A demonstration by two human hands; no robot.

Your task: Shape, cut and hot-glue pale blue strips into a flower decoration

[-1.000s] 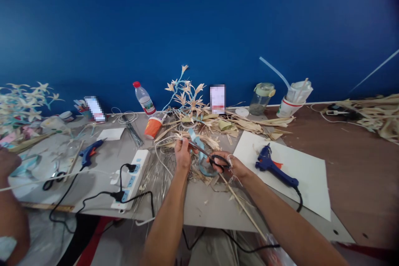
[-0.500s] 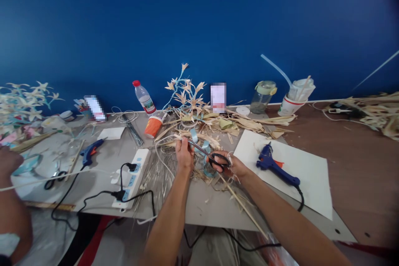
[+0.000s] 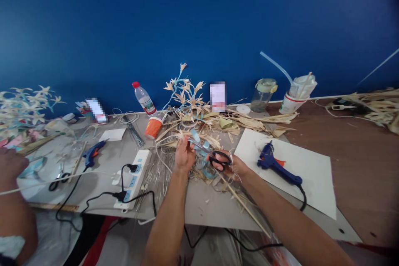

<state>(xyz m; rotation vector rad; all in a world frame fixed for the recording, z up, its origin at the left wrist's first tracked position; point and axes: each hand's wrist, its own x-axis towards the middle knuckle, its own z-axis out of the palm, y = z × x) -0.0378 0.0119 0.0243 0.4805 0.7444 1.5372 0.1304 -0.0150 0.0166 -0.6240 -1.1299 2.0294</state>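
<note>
Black-handled scissors (image 3: 202,146) are in my right hand (image 3: 229,163), its fingers through the loops, the blades pointing left. At the blade tips, my left hand (image 3: 183,157) is closed in a pinch, palm partly turned up; whatever lies between its fingertips is too small to make out. Curls of light blue ribbon (image 3: 207,173) lie behind and below the blades. Dry pale husk strips (image 3: 212,138) spread just beyond both hands. From beneath my right hand a long thin straw stalk (image 3: 243,203) runs toward the table's front edge.
A blue glue gun (image 3: 277,166) rests on white board (image 3: 314,178) at right. Left are a power strip (image 3: 137,174) with cords, thin wires (image 3: 160,170) and another glue gun (image 3: 92,154). Artificial flowers (image 3: 187,91), a bottle (image 3: 145,99) and an orange cup (image 3: 153,127) stand behind. Another person's hand (image 3: 12,164) is far left.
My left hand has turned a little, showing more of its palm, with its fingertips still by the blade tips. The right hand keeps the scissors in nearly the same place.
</note>
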